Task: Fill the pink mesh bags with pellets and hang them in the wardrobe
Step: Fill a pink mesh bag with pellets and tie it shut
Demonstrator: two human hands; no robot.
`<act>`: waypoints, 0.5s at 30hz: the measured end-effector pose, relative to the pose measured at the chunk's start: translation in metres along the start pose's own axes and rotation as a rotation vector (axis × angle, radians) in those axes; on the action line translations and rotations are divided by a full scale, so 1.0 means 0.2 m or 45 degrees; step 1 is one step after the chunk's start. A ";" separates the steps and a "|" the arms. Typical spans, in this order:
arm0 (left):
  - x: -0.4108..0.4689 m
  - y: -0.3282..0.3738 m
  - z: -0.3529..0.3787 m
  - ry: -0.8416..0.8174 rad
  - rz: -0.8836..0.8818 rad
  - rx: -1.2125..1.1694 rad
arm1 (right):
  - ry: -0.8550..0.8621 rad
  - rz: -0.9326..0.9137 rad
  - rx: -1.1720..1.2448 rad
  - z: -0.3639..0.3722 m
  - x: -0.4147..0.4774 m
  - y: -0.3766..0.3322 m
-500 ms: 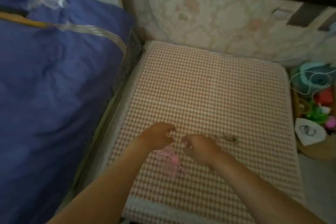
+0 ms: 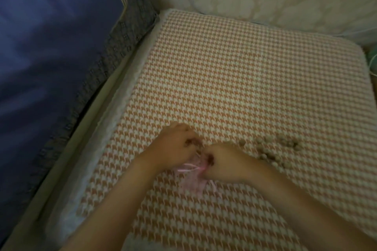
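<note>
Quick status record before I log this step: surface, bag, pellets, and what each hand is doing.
surface: houndstooth cushion, orange and cream
bag: pink mesh bag lying on the cushion, ribbon ties loose, directly below both hands
pellets: loose pile of pellets on the cushion, just right of the right hand
left hand: left hand curled at the bag's mouth, small dark bits at the fingers
right hand: right hand curled at the bag's mouth
fill level: cannot tell, blurred

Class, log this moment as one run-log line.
left hand: holds pink mesh bag | right hand: holds bag mouth | pellets: loose on houndstooth cushion
</note>
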State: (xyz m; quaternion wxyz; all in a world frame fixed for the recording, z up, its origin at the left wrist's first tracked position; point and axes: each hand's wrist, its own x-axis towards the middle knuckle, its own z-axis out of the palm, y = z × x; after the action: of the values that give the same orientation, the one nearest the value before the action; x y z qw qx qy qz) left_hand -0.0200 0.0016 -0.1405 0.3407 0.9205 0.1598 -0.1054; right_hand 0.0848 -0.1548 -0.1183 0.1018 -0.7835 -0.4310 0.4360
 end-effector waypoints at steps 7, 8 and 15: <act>-0.02 0.04 -0.01 0.064 0.219 -0.250 | 0.071 -0.088 0.028 -0.17 0.02 0.05; -0.02 0.04 -0.01 0.083 0.237 -0.243 | 0.109 -0.111 0.048 -0.17 0.03 0.06; -0.08 0.06 0.04 0.254 0.297 0.021 | 0.463 -0.168 0.299 -0.04 -0.12 0.08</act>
State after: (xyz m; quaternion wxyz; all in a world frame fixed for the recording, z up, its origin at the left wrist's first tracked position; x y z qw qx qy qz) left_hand -0.0322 -0.0163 -0.1352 0.3253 0.9415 0.0842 0.0256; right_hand 0.0953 -0.1815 -0.1082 0.2967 -0.8020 -0.4022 0.3270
